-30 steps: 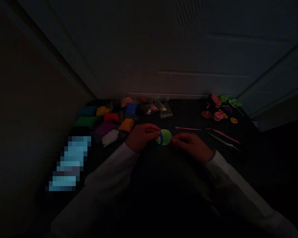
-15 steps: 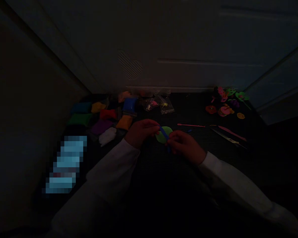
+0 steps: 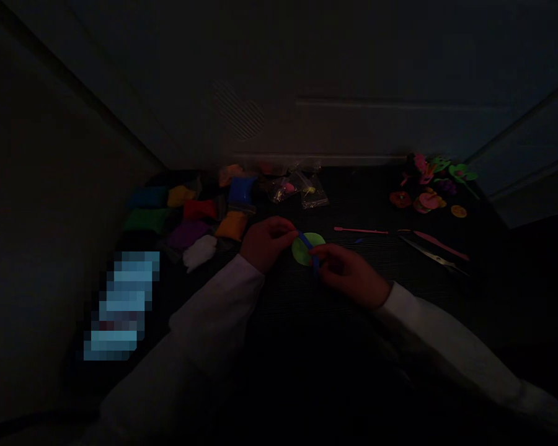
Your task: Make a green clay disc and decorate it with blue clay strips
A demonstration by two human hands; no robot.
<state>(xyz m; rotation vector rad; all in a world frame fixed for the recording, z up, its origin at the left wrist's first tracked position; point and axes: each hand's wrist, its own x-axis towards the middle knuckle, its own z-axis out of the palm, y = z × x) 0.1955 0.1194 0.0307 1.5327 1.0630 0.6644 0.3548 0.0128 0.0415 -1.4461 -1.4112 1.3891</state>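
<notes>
Frankly, the feed I get is so dark that the near part of the table [image 3: 283,334] sinks into black, and the handle end of the scissors [image 3: 428,252] fades into shadow. My right hand [image 3: 348,274] hides part of the blue strip [image 3: 304,239] and the lower right edge of the green disc [image 3: 301,253]. Any writing on the glowing panel [image 3: 123,297] at left is broken into blocks, unreadable to me. The strip is narrow, flat and bent; it slants across the pale, roundish disc, between my hands over the table. My left hand [image 3: 266,243] pinches its upper end between thumb and fingertips. My right fingertips reach its lower stretch, curled close, but I can't tell whether they grip it.
</notes>
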